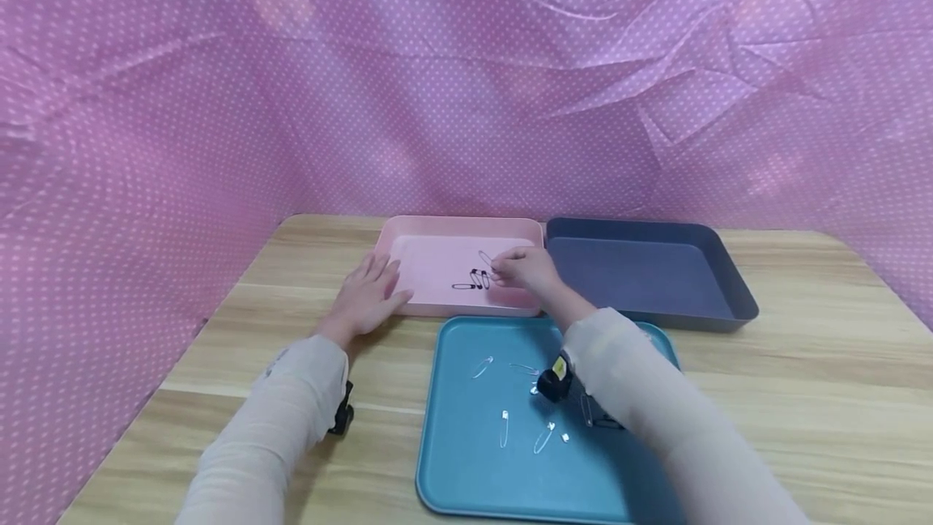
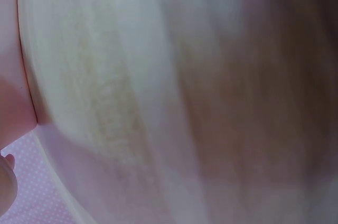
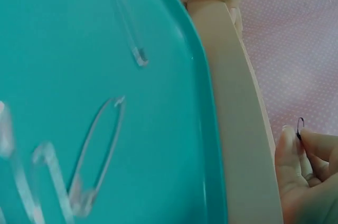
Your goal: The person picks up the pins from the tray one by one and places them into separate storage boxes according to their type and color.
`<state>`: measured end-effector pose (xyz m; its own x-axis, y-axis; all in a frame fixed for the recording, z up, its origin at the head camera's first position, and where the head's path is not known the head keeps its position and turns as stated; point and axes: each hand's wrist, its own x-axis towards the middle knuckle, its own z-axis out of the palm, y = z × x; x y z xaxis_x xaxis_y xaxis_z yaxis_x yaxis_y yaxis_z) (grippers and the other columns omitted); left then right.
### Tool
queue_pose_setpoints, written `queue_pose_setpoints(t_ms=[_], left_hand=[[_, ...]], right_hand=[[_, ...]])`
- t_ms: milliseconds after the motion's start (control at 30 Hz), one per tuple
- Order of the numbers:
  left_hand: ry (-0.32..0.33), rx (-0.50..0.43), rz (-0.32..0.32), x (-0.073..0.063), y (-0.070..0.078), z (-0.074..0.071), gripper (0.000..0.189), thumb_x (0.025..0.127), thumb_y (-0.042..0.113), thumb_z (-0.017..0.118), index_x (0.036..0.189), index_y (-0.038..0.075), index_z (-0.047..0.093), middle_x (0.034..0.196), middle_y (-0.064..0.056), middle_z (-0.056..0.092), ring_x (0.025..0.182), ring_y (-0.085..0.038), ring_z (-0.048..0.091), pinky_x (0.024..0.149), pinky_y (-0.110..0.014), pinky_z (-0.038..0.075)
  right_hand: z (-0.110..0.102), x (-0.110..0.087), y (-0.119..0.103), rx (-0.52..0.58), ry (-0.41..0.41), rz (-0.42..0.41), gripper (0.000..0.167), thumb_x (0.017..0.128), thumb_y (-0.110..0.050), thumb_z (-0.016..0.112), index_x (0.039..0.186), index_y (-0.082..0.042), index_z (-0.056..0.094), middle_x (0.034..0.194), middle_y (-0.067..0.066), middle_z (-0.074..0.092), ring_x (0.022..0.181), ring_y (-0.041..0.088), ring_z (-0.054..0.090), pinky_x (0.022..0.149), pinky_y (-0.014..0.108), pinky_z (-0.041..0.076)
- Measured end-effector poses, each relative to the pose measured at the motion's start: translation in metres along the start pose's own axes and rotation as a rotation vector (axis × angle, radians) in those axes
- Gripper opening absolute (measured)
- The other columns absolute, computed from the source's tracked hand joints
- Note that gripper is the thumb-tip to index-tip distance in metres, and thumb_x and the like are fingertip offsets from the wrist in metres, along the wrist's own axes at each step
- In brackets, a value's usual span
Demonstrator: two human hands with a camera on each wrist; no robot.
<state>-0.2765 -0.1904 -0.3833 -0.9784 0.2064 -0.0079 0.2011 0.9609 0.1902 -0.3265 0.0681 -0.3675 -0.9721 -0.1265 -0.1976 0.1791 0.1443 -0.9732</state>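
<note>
Between thumb and fingertips, my right hand [image 1: 530,270] pinches a black safety pin [image 3: 300,126] over the pink tray [image 1: 466,224]. Several black safety pins [image 1: 477,279] lie on that tray's floor, just left of the hand. My left hand [image 1: 367,296] rests at the tray's left wall with its fingers spread, holding nothing. Silver safety pins [image 1: 504,429] are scattered on the teal tray [image 1: 466,476] below my right forearm. The right wrist view shows one silver safety pin [image 3: 100,155] up close; the left wrist view is mostly blurred wood, with a finger at its lower left.
A dark blue-grey tray [image 1: 634,274] stands right beside the pink one. All three trays sit on a wood-grain table [image 1: 824,363]. Pink dotted cloth [image 1: 466,104] hangs behind and at the sides. My right sleeve covers part of the teal tray and some pins.
</note>
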Motion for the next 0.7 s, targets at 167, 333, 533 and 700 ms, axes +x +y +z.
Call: queue_pose_setpoints(t_ms=[167, 333, 533, 700], left_hand=[[-0.001, -0.005, -0.002, -0.001, 0.002, -0.002, 0.065, 0.089, 0.048, 0.031, 0.138, 0.006, 0.018, 0.142, -0.015, 0.010, 0.128, -0.032, -0.003, 0.101, -0.048, 0.005], [-0.011, 0.001, 0.000, 0.000, 0.002, -0.002, 0.066, 0.089, 0.048, 0.031, 0.138, 0.006, 0.018, 0.142, -0.015, 0.009, 0.128, -0.032, -0.004, 0.101, -0.048, 0.004], [-0.010, 0.020, 0.005, 0.000, 0.000, 0.000, 0.067, 0.088, 0.050, 0.029, 0.138, 0.006, 0.017, 0.142, -0.015, 0.009, 0.128, -0.033, -0.002, 0.101, -0.048, 0.005], [-0.005, 0.021, 0.006, 0.000, -0.001, 0.001, 0.068, 0.088, 0.052, 0.028, 0.138, 0.007, 0.017, 0.142, -0.014, 0.009, 0.128, -0.033, -0.001, 0.101, -0.048, 0.006]], right_hand=[[0.011, 0.008, -0.001, 0.061, -0.031, 0.008, 0.017, 0.078, 0.002, 0.058, 0.092, 0.011, 0.059, 0.070, 0.012, 0.060, 0.059, 0.014, 0.059, 0.062, 0.028, 0.051], [0.018, 0.016, 0.002, -0.061, -0.004, 0.007, 0.013, 0.078, 0.000, 0.060, 0.088, 0.007, 0.063, 0.073, 0.012, 0.063, 0.058, 0.013, 0.059, 0.059, 0.024, 0.050], [0.029, 0.027, 0.008, -0.030, 0.004, 0.052, 0.010, 0.075, 0.004, 0.059, 0.083, 0.009, 0.063, 0.068, 0.014, 0.063, 0.053, 0.016, 0.060, 0.053, 0.024, 0.050], [0.036, 0.028, 0.010, -0.020, -0.010, 0.097, 0.010, 0.077, 0.005, 0.056, 0.083, 0.010, 0.061, 0.063, 0.013, 0.062, 0.047, 0.014, 0.057, 0.049, 0.026, 0.050]])
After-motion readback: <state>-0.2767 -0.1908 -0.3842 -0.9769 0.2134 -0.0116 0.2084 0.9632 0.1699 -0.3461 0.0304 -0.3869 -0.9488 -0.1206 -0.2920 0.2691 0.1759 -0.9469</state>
